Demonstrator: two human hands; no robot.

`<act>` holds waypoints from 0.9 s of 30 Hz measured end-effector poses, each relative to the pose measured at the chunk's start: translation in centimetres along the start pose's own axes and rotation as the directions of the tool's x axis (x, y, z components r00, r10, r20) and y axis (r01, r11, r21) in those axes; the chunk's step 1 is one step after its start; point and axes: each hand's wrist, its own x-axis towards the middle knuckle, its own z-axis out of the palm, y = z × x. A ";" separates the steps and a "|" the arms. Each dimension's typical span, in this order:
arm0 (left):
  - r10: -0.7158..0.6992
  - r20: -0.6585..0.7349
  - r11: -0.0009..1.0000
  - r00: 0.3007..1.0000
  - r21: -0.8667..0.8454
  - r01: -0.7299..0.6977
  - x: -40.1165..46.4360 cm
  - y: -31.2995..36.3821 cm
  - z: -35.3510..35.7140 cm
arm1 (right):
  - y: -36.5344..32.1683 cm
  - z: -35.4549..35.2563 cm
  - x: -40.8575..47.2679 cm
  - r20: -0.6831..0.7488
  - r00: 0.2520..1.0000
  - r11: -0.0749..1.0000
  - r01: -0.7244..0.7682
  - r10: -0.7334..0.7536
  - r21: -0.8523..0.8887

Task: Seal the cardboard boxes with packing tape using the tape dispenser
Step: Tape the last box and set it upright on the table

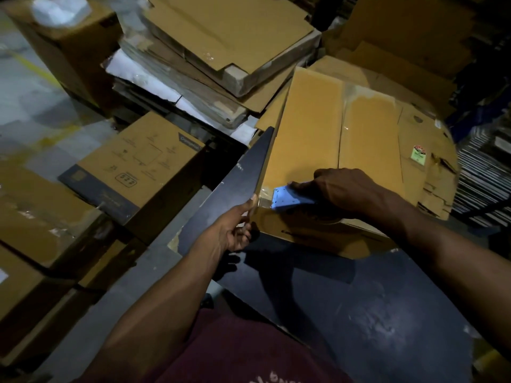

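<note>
Dim storeroom, dark table (359, 313) w/ cartons all round. Right hand (351, 189) fingers curl over blue tape dispenser (287, 200), pressing it on near end of box (331, 139) at 12 o'clock. Left hand (235, 230), at 9 o'clock of the dispenser, thumb on box corner, fingers loosely bent, steadies it. Centre seam shows glossy tape; near-end strip prob. underway. Printed box (138, 172) at 9 o'clock: can't tell if sealed.
</note>
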 end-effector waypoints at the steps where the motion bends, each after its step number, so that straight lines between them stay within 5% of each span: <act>1: -0.010 0.004 1.000 1.000 -0.024 0.010 0.0 -0.1 0.2 | -0.1 0.0 0.0 0.010 1.000 1.000 0.005 -0.005 0.000; 4: 0.208 -0.184 0.976 0.961 0.109 -0.190 0.3 0.3 0.6 | -0.2 0.0 -0.1 0.013 0.997 0.997 0.075 -0.075 -0.010; 6: 0.618 -0.323 0.767 0.717 0.448 -0.459 0.1 0.7 0.5 | -0.3 -0.5 -0.1 0.020 0.994 0.994 0.110 -0.109 -0.029; 9: 0.935 0.088 0.197 0.343 0.676 -0.710 -1.9 1.0 1.1 | -0.7 -1.3 -0.2 0.114 0.991 0.995 0.082 -0.076 -0.053; 11: 0.859 0.463 -0.215 0.218 0.714 -0.667 -2.4 1.1 1.3 | -1.3 -2.4 -0.1 0.165 0.986 0.999 -0.036 0.032 0.024; 13: 0.749 0.618 -0.398 0.238 0.707 -0.584 -1.9 1.0 0.7 | -1.8 -3.4 0.1 0.219 0.962 0.964 -0.203 0.164 0.173; 22: 0.767 0.596 -0.445 0.236 0.760 -0.473 -2.7 1.4 1.3 | 2.5 -2.2 -4.3 0.406 0.883 0.930 -0.327 0.236 0.171; 27: 0.720 0.598 -0.544 0.352 0.801 -0.250 -4.3 1.1 2.9 | 2.8 -1.1 -5.0 0.353 0.909 0.936 -0.301 0.223 0.184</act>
